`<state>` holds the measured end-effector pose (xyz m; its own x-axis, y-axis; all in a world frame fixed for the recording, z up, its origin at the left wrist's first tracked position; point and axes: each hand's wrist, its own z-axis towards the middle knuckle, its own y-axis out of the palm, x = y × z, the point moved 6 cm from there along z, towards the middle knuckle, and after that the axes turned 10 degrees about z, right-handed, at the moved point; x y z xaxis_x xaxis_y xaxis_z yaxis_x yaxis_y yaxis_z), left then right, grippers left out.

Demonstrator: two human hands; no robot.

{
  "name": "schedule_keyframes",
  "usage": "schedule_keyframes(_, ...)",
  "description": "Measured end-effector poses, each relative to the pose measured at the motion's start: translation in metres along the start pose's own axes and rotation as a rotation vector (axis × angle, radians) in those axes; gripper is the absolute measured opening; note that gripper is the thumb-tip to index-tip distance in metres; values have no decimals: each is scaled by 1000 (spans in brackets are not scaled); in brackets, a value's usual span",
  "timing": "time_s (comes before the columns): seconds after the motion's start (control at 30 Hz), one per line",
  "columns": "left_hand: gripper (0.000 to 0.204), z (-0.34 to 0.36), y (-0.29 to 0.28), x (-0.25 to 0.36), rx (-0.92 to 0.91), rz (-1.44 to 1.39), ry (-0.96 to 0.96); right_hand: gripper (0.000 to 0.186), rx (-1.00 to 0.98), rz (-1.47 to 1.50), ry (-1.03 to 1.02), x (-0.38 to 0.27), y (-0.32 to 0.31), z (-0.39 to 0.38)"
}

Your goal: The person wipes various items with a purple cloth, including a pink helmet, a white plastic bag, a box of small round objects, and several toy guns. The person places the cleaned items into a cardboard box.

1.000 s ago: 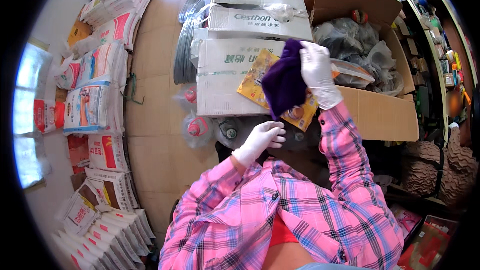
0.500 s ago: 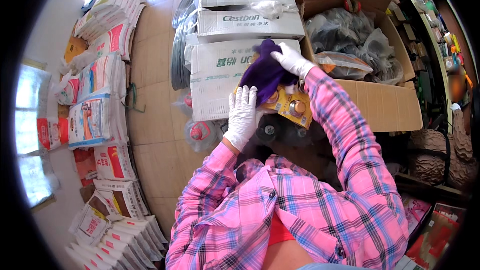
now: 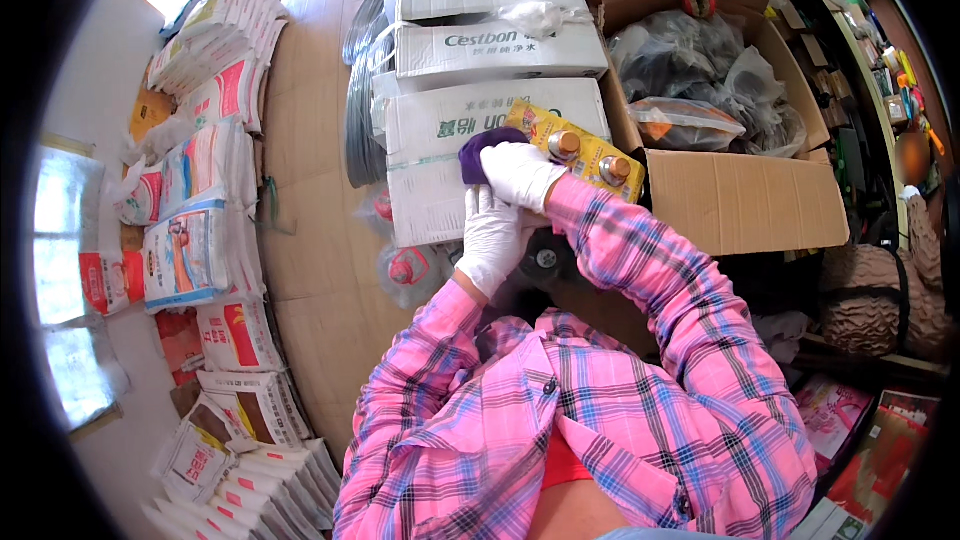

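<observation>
My right hand (image 3: 519, 174), in a white glove, is closed on a bunched purple cloth (image 3: 484, 152) over the lower white carton (image 3: 430, 195). Part of the cloth shows past its fingers; the rest is hidden under the hand. Just below, my gloved left hand (image 3: 490, 243) has its fingers stretched out at the carton's near side, close to or touching the right hand. Behind and to the right of the right hand lies a yellow package (image 3: 590, 148) on the carton, with two round metal knobs (image 3: 564, 146) on its face.
Another white carton (image 3: 490, 48) stands behind, with coiled wire (image 3: 362, 120) to its left. An open brown box (image 3: 745, 200) of plastic-wrapped items is at right. Large clear bottles (image 3: 405, 270) stand below the carton. Stacked sacks (image 3: 190, 240) line the left wall; shelves fill the far right.
My right hand has moved left and nearer with the cloth, which is now bunched small. More of the yellow package shows. My left hand has shifted slightly right.
</observation>
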<state>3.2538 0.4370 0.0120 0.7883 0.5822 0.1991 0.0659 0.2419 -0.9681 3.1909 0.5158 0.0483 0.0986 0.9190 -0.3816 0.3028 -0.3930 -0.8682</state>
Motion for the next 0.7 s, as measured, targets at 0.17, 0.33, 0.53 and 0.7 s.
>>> schedule_keyframes(0.17,16,23,-45,-76,-80,-482,-126,24,186,-135,144,29,18,-6)
schedule_keyframes(0.33,33,121,-24,-123,124,-621,-226,16,283,-141,239,-8,27,-12)
schedule_keyframes(0.53,44,186,32,-66,-176,-177,-107,9,468,-230,149,-14,27,-16)
schedule_keyframes(0.7,49,189,35,-70,-386,-31,-110,15,476,-128,-82,-45,49,-71)
